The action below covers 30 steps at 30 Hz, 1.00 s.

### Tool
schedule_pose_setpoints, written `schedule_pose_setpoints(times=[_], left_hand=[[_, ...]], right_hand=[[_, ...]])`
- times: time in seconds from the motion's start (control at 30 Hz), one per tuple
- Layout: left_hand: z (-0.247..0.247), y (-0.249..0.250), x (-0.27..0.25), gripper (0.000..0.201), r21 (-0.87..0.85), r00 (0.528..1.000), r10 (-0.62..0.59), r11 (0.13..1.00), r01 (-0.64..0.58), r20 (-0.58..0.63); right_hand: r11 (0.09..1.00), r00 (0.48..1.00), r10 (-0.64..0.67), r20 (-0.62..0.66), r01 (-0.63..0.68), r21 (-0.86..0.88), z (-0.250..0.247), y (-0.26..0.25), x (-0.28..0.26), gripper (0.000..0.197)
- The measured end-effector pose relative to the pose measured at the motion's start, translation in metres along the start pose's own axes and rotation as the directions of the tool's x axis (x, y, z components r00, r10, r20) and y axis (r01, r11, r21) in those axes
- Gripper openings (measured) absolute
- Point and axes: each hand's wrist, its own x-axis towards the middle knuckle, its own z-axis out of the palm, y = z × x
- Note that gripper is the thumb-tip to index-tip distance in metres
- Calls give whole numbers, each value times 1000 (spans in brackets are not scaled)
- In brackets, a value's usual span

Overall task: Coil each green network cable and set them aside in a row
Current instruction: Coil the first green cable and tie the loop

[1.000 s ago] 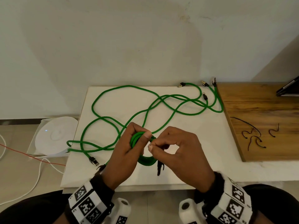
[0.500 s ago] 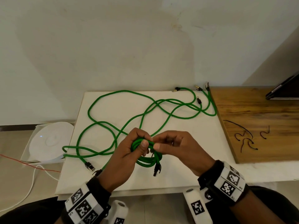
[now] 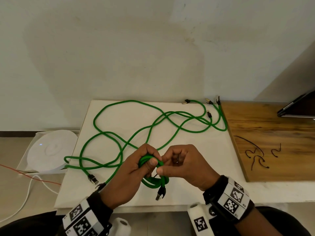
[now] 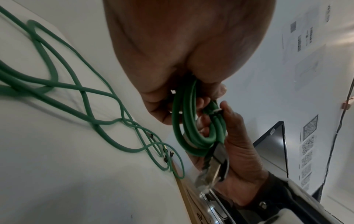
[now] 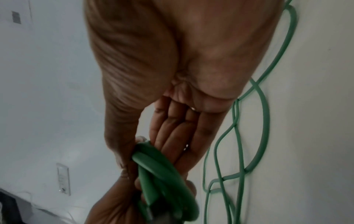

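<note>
Right hand [image 3: 183, 165] perhaps closer to coil [image 3: 154, 174].

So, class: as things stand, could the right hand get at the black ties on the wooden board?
Probably yes, once freed. The ties lie uncovered on the wooden board, on the right hand's side, but it is now pinching the coiled cable gripped by the left hand.

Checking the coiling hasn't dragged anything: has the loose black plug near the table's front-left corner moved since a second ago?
No. The loose plug lies where it did, beside the front-left corner of the table.
</note>
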Motion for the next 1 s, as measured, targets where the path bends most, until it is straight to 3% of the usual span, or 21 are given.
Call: schedule_pose_setpoints(times=[0.13, 0.2, 0.27, 0.33, 0.37, 0.43, 0.5, 0.77, 0.87, 0.93, 1.0], left_hand=[[0, -4, 1, 10, 28, 998, -39, 999, 40, -40], [1, -4, 1, 11, 56, 997, -55, 997, 58, -63], [4, -2, 3, 14, 69, 993, -64, 995, 71, -98], [4, 1, 5, 17, 52, 987, -83, 994, 91, -139], [3, 2, 5, 18, 40, 982, -102, 993, 110, -157], [1, 1, 5, 19, 17, 976, -143, 989, 148, -165], [1, 0, 2, 20, 21, 978, -158, 987, 162, -137], [5, -7, -1, 21, 58, 984, -147, 987, 153, -96], [6, -9, -10, 22, 74, 982, -173, 981, 179, -80], [6, -14, -12, 21, 76, 977, -201, 976, 206, -65], [11, -14, 0, 19, 100, 973, -220, 969, 225, -66]], right_hand=[[993, 994, -31, -108, 18, -120, 10, 7, 1, 19], [950, 980, -127, -154, 76, -302, 12, 10, 1, 19], [820, 943, -293, -155, 165, -547, 17, 12, 0, 19], [706, 908, -395, -142, 201, -679, 21, 13, -1, 19], [729, 911, -380, -161, 188, -658, 22, 12, -2, 19], [885, 958, -216, -189, 111, -452, 16, 10, -1, 18], [965, 990, -58, -130, 23, -261, 3, 7, -2, 21], [993, 993, 105, -49, -107, -51, -5, 18, -4, 25], [989, 993, 83, -80, -92, -119, 9, 29, -10, 20], [939, 979, -6, -204, -65, -339, 13, 33, -11, 12], [858, 968, -112, -226, -20, -513, 13, 34, -10, 3]])
